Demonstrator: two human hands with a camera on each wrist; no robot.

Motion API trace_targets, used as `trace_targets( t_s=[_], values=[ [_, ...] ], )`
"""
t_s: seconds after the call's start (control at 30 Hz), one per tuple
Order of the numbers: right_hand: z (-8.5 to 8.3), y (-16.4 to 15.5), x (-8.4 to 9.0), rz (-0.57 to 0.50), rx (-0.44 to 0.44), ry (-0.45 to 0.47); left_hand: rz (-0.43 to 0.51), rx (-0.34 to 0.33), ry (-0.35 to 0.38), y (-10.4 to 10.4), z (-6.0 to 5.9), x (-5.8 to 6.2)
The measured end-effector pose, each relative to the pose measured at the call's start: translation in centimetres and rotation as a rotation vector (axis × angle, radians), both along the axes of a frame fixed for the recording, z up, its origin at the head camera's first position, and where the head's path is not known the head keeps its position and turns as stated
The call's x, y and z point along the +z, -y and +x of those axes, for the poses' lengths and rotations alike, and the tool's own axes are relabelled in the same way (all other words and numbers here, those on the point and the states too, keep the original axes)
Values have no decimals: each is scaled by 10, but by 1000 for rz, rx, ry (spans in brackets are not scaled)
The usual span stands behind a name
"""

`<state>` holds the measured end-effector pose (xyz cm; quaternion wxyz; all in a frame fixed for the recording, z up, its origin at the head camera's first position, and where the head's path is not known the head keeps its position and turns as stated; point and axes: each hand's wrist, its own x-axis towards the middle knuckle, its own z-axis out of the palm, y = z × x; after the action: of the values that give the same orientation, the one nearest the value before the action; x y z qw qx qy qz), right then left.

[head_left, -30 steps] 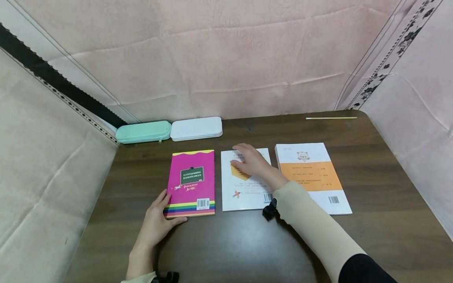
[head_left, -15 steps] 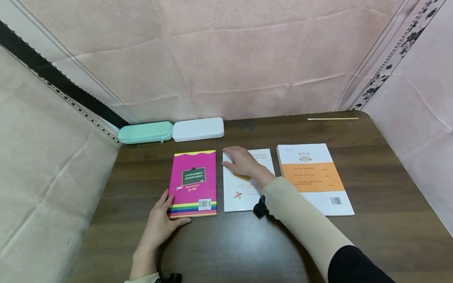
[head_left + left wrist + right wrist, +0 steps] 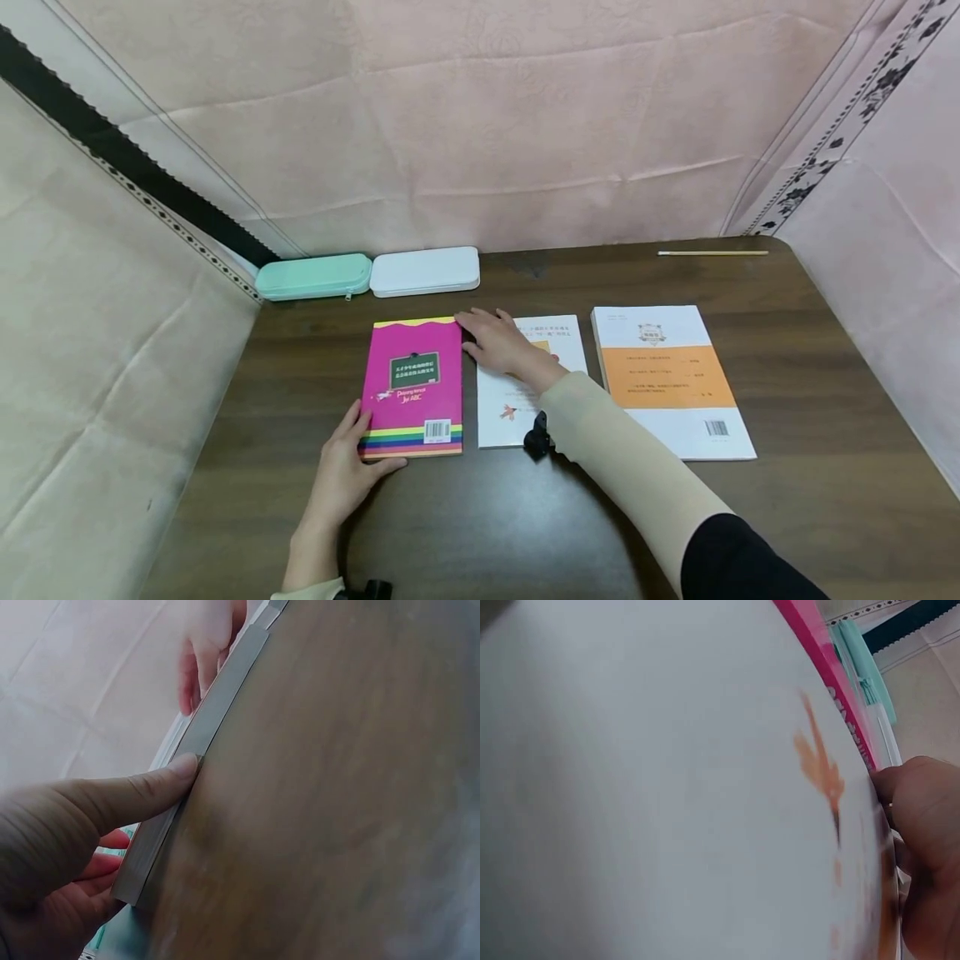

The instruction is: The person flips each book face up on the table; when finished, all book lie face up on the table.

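Observation:
A pink book (image 3: 412,383) with rainbow stripes and a barcode lies on the table, left of two other books. At its lower left corner is my left hand (image 3: 341,475), fingers along the left side and thumb along the bottom edge. In the left wrist view, the straight thumb (image 3: 161,784) touches the book's edge (image 3: 225,686). My right hand (image 3: 502,346) reaches over the white book (image 3: 506,417), fingertips right at the pink book's upper right corner and thumb near its right edge. The right wrist view shows the white cover (image 3: 667,780) close up, with the hand (image 3: 930,840) at the right.
A white book with an orange band (image 3: 663,375) lies to the right. Behind, a mint-green case (image 3: 315,277) and a white case (image 3: 426,272) sit side by side. A thin stick (image 3: 712,252) lies by the far right edge. Light cloth hangs around the table.
My right hand has moved left across the white book to the pink book's upper right corner. The pink book has shifted slightly away from me, with my left hand staying at its lower left corner.

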<state>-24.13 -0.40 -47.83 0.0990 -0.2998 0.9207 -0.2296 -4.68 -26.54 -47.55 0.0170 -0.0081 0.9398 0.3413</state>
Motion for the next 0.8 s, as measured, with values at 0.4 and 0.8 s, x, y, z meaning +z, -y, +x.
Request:
trace_targets(
  t_s=[0.4,0.8],
  values=[
    [-2,-5,2,-180,6,-122,-11,-42,59,-2,1,2],
    [-5,-25,8,-276,-36,-104,-23,21,-109,10,9,-1]
  ],
)
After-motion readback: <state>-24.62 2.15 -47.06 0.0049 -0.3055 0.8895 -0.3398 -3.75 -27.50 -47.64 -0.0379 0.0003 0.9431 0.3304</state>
